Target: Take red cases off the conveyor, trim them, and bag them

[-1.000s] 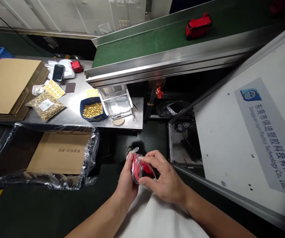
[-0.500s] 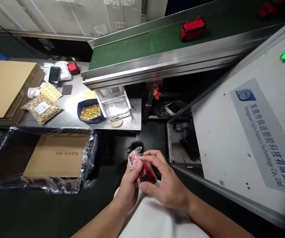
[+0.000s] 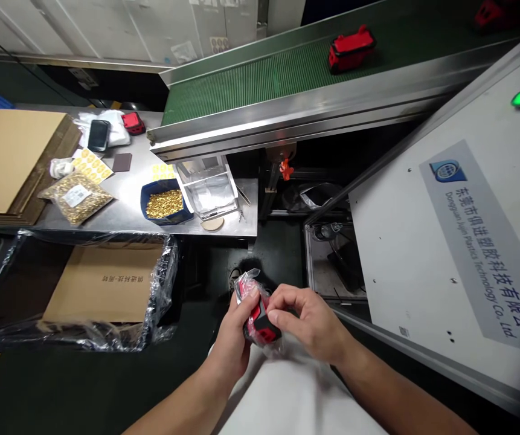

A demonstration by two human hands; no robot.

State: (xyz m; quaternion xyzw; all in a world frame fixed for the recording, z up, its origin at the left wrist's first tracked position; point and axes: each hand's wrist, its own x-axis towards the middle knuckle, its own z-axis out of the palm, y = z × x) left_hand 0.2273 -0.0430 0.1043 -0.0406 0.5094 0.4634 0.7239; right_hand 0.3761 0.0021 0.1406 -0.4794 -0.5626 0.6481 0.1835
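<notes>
A small red and black part (image 3: pixel 260 319) in a clear plastic bag (image 3: pixel 247 281) sits between both my hands, low in the middle of the view above my lap. My left hand (image 3: pixel 235 338) wraps round its left side. My right hand (image 3: pixel 307 323) pinches the bag at the part's right edge with thumb and fingertips pressed together. Another red and black part (image 3: pixel 350 48) lies on the green conveyor belt (image 3: pixel 250 81) at the top.
A steel table (image 3: pixel 128 208) at left carries a blue tray of brass pieces (image 3: pixel 165 203), a bag of brass pieces (image 3: pixel 76 196), a clear bag holder (image 3: pixel 209 190), a phone (image 3: pixel 99 134) and flat cardboard (image 3: pixel 10 157). A plastic-lined carton (image 3: pixel 101 290) stands below. A white machine panel (image 3: pixel 445 241) fills the right.
My right hand has shifted from covering the part's top to pinching the bag at its right side. The part has turned, showing more of its black face. The view shifted slightly.
</notes>
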